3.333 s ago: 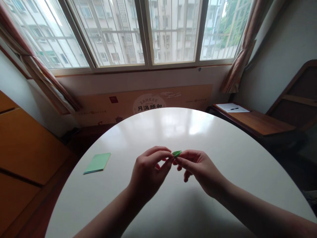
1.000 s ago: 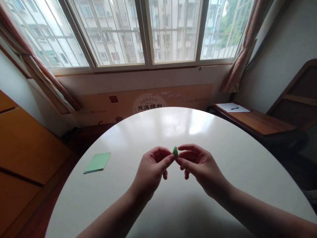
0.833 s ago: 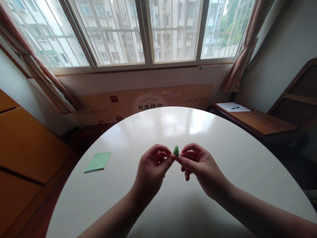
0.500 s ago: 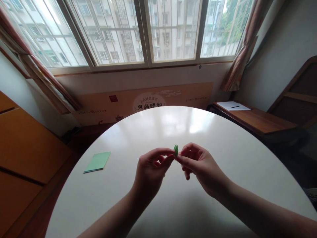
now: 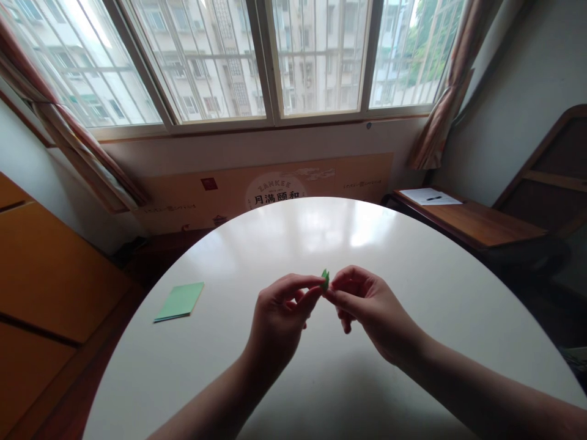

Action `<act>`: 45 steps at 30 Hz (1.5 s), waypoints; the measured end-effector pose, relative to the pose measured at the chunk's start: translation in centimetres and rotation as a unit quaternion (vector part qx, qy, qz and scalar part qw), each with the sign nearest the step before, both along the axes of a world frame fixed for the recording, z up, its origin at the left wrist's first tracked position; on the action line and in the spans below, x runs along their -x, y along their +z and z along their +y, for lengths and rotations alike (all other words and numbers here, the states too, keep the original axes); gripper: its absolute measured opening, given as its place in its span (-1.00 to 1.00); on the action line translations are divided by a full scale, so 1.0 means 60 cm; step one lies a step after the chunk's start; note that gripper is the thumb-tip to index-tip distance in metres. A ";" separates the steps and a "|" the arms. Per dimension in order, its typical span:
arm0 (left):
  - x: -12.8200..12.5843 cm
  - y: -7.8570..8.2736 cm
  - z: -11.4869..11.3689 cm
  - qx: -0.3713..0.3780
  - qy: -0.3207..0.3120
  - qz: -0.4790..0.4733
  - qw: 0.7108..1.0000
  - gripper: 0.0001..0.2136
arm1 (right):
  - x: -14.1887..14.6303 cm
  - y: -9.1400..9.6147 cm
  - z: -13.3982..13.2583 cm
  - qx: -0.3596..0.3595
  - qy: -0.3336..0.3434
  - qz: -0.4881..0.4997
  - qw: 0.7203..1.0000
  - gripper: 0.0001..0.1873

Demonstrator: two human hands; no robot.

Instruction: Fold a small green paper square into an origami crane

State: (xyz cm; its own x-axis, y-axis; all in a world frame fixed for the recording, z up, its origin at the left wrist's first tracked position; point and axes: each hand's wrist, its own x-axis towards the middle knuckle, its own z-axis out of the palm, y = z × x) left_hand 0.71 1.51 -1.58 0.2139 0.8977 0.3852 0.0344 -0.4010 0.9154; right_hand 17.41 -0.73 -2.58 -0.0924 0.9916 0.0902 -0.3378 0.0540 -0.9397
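Left hand: thumb and forefinger pinched together on a small green piece, remaining fingers curled. Right hand: thumb and forefinger closed at the lower right edge of the piece, other fingers loosely bent and free. The piece is held between the hands, raised over the white table, its pointed tips upward.

Progress, in my judgement: the piece is already folded small, with several layers showing. Whether any fold or shaping remains cannot be told from where I stand. The stack of square sheets, light green on top, lies flat at the table's left, unfolded and well apart from the hands.

Writing: the panel beneath the window reads "ZANKEE" and "月满颐和"; its smaller script and red mark are illegible. A pen rests on paper on the side desk; no text legible there.
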 end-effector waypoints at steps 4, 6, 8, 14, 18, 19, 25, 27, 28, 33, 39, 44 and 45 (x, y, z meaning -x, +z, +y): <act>-0.003 0.004 0.000 0.008 -0.015 -0.018 1.000 -0.96 | -0.001 -0.003 0.000 -0.008 -0.003 -0.006 1.000 -0.80; -0.006 0.007 0.001 0.034 -0.019 -0.025 0.999 -0.97 | -0.001 -0.005 0.001 -0.022 -0.016 -0.013 1.000 -0.80; -0.008 0.010 0.002 0.061 -0.022 -0.031 0.997 -0.97 | -0.001 -0.007 0.002 -0.040 -0.030 -0.028 0.998 -0.80; -0.008 0.015 0.003 0.112 -0.027 -0.030 0.993 -0.93 | 0.000 -0.012 0.002 -0.090 -0.053 -0.076 0.992 -0.81; -0.008 0.015 0.002 0.107 -0.027 -0.025 0.994 -0.91 | 0.001 -0.013 0.002 -0.127 -0.080 -0.099 0.984 -0.82; -0.008 0.015 0.002 0.104 -0.029 -0.025 0.994 -0.91 | 0.001 -0.013 0.001 -0.131 -0.083 -0.101 0.983 -0.83; -0.006 0.018 0.002 0.104 -0.057 -0.056 0.991 -0.92 | 0.001 -0.009 -0.003 -0.105 -0.069 -0.083 0.989 -0.83; -0.004 0.020 0.002 0.107 -0.073 -0.064 0.990 -0.91 | 0.000 -0.008 -0.003 -0.084 -0.055 -0.064 0.993 -0.81; -0.002 0.021 0.002 0.107 -0.083 -0.066 0.989 -0.90 | 0.000 -0.008 -0.003 -0.076 -0.049 -0.056 0.994 -0.81; 0.003 0.024 0.009 0.086 -0.118 -0.047 0.988 -0.92 | -0.001 -0.005 -0.002 -0.059 -0.032 -0.040 0.997 -0.78; 0.009 0.024 0.010 0.043 -0.133 -0.020 0.990 -0.95 | -0.003 -0.001 -0.004 -0.057 -0.041 -0.047 0.996 -0.77; 0.016 0.026 0.010 0.008 -0.133 0.020 0.991 -0.92 | -0.003 0.000 -0.004 -0.047 -0.034 -0.029 0.998 -0.80; 0.017 0.026 0.010 0.005 -0.134 0.022 0.991 -0.92 | -0.003 0.000 -0.004 -0.044 -0.032 -0.026 0.998 -0.80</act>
State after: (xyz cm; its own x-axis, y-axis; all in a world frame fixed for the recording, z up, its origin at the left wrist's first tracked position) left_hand -0.29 2.14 0.01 0.4620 0.8101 0.3609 -0.0324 -0.3913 0.9197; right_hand 17.59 -0.96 -2.56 -0.0364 0.9839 0.1748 -0.2827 0.1576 -0.9462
